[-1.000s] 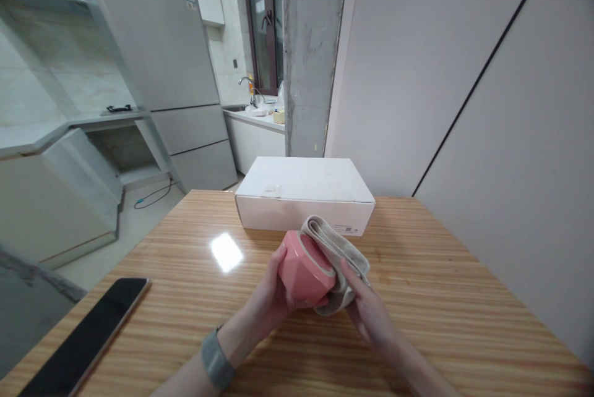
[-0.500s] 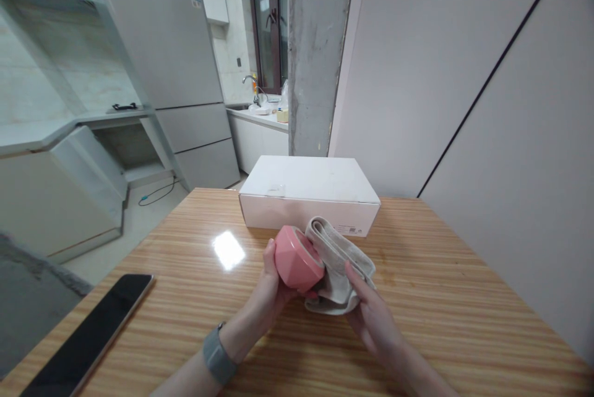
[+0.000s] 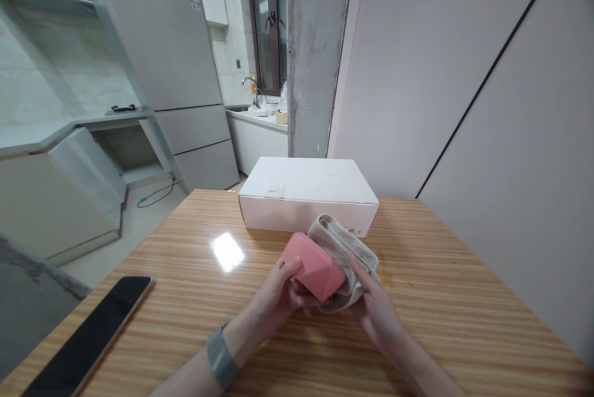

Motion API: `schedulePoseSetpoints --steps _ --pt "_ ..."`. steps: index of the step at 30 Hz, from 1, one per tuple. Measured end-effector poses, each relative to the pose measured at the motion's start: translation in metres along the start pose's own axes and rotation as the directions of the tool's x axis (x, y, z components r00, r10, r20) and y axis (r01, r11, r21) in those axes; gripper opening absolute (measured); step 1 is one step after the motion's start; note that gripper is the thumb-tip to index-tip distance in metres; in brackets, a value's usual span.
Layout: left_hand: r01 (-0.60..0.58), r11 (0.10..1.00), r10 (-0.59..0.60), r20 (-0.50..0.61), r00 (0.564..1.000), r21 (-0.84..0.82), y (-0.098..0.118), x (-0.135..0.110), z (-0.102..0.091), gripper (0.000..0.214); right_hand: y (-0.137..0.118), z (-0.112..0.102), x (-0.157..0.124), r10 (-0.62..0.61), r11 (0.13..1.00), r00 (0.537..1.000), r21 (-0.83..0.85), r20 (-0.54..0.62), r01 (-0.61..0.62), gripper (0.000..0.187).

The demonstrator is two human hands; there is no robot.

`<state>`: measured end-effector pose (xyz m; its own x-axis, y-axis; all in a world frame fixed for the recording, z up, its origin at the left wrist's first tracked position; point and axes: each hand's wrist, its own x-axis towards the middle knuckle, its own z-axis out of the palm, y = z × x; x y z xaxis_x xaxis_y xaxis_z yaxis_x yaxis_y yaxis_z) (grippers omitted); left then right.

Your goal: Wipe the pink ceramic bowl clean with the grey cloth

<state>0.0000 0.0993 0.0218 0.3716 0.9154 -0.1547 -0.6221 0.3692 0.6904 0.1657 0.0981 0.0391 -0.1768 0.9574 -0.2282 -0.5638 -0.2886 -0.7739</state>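
Observation:
My left hand is closed around a small pink bowl with flat facets, held tilted above the table, the thumb lying on its near side. Folded in my right hand is a light grey cloth, gripped with the thumb on top. The cloth presses against the right end of the bowl and hides that end. Both hands are close together in front of the white box. A grey band circles my left wrist.
A white cardboard box stands at the back of the wood-grain table. At the left edge lies a black phone. Beyond are a grey fridge, a concrete pillar and a pale wall panel on the right.
My left hand has turned the bowl, so its faceted side shows and its right end has moved rightwards into the cloth. The left thumb now lies across the front.

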Motion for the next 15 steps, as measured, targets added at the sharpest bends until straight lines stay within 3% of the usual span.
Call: schedulePoseSetpoints --steps 7,15 --pt "-0.158 0.982 0.167 -0.08 0.983 0.108 0.003 -0.002 0.007 0.056 -0.004 0.004 -0.003 -0.005 0.999 0.999 0.034 -0.036 0.006 0.04" --pt "-0.189 0.958 0.228 -0.175 0.958 0.214 0.009 -0.002 0.012 0.071 -0.005 0.005 -0.006 -0.001 0.999 1.0 0.045 -0.026 0.002 0.04"
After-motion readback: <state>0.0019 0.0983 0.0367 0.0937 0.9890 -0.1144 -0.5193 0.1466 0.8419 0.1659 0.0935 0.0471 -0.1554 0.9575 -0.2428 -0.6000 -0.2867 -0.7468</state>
